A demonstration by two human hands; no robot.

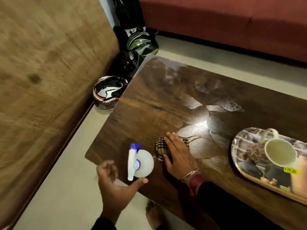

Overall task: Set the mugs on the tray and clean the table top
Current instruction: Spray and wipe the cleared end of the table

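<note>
Right hand flat on my cloth, mopping the wet table; left hand loose and empty beside the bottle.

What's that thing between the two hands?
A white spray bottle with a blue nozzle stands on the table between the left hand and the right hand, seen in the head view.

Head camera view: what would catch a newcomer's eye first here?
The bright glare on the wet table, beyond the right hand pressing a checked cloth. Next, the white spray bottle at the near corner beside the left hand, and a mug on the tray at right.
</note>
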